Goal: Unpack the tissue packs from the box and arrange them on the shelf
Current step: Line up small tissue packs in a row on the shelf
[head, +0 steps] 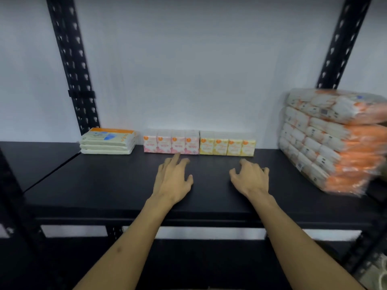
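Note:
A row of pink tissue packs [171,145] and a row of yellow tissue packs [227,146] stand side by side at the back of the black shelf [104,185]. My left hand [172,181] hovers just in front of the pink packs, fingers loosely spread, its fingertip close to them and holding nothing. In front of the yellow packs my right hand [250,178] hangs over the shelf with fingers relaxed and empty. No box is in view.
A flat stack of cream tissue packs with an orange edge [109,142] lies at the back left. A tall pile of orange-and-white wrapped tissue bundles [330,139] fills the right end. Black perforated uprights [73,65] [343,42] flank the shelf against a white wall.

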Demonstrator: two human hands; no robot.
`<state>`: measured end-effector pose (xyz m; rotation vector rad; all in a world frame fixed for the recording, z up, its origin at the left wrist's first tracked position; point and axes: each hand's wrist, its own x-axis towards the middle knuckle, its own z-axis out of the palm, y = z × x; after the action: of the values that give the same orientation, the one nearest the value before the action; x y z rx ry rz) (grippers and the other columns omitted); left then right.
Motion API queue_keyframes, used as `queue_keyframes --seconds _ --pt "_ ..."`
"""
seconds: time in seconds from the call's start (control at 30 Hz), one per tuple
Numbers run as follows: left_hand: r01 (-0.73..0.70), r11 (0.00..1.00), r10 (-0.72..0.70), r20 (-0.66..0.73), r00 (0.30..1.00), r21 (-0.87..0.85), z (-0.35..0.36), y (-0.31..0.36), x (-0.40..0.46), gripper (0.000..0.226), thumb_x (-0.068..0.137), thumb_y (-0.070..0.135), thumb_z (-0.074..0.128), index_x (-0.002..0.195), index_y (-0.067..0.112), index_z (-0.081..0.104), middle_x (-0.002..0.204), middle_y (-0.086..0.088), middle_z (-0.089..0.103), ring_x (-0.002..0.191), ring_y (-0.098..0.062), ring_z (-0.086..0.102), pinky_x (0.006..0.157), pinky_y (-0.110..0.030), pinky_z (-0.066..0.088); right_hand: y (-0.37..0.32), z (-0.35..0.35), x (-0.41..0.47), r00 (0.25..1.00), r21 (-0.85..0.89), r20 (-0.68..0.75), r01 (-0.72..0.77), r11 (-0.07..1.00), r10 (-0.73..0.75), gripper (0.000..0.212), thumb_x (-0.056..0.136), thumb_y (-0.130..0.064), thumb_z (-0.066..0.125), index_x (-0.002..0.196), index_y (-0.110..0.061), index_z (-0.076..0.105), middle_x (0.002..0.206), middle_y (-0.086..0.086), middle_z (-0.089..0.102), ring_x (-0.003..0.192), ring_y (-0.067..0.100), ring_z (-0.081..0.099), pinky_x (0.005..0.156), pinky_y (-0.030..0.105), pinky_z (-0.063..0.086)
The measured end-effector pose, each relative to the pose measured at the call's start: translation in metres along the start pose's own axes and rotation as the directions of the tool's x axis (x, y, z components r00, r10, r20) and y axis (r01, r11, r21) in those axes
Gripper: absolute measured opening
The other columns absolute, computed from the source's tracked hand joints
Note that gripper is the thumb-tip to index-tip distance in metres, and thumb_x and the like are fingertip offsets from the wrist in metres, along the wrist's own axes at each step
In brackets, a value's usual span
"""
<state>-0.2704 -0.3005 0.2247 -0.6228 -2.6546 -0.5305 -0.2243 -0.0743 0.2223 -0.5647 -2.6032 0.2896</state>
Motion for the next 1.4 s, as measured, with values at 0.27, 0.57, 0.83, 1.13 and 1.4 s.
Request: queue_keyframes --seconds 0.27,0.57,0.83,1.13,1.4 --pt "-0.047 0.994 0.030 0.168 0.985 0.095 -0.007 0.013 -0.071 0.062 0.105 0.056 0.022 0.153 0.022 0.041 0.162 0.000 0.035 0.152 -0.020 0.026 0.123 -0.043 0.022 0.005 -0.020 -0.058 0.991 0.036 0.113 0.074 0.997 -0.078 0.031 0.097 -0.036 0.041 0.099 -0.019 0.067 0.102 0.000 0.067 0.099 0.024 0.059 0.098 0.045 0.035" --pt "-0.029 1.000 0.029 -0.104 0.994 0.003 0.025 0.029 -0.160 0.064 0.106 0.052 0.025 0.157 0.014 0.031 0.166 -0.007 0.025 0.155 -0.026 0.011 0.126 -0.049 0.014 0.018 -0.003 -0.149 0.987 0.042 -0.044 0.158 0.987 -0.156 0.054 0.107 -0.045 0.022 0.150 -0.019 0.043 0.159 0.005 0.038 0.150 0.025 0.023 0.123 0.047 0.010" --pt "0.203 0.876 -0.037 0.357 0.933 -0.438 0.066 0.027 -0.279 0.063 0.102 0.062 0.035 0.158 0.037 0.023 0.167 0.013 0.013 0.155 -0.008 0.005 0.123 -0.044 0.020 0.027 0.050 -0.264 0.998 0.373 -0.022 0.060 0.926 -0.055 0.045 0.101 -0.031 0.050 0.141 -0.011 0.049 0.147 0.010 0.051 0.135 0.027 0.046 0.109 0.044 0.037" --pt "0.526 0.822 -0.127 0.831 0.542 -0.218 0.171 -0.026 -0.406 0.032 0.096 0.050 0.058 0.107 0.021 0.066 0.113 0.001 0.066 0.111 -0.021 0.063 0.097 -0.037 0.050 0.098 0.179 -0.429 0.261 -0.040 0.959 -0.250 0.967 0.107 0.036 0.100 -0.034 0.047 0.130 -0.015 0.054 0.137 0.010 0.057 0.122 0.026 0.055 0.095 0.032 0.045" --pt "0.556 0.813 -0.386 0.874 0.297 0.170 0.198 -0.046 -0.422 0.069 0.090 0.043 0.062 0.150 0.017 0.038 0.151 -0.008 0.042 0.130 -0.028 0.049 0.100 -0.035 0.047 0.099 0.205 -0.419 0.110 -0.091 0.988 -0.186 0.978 0.113 0.029 0.093 -0.032 0.058 0.110 -0.009 0.062 0.104 0.008 0.059 0.092 0.021 0.056 0.059 0.027 0.039"
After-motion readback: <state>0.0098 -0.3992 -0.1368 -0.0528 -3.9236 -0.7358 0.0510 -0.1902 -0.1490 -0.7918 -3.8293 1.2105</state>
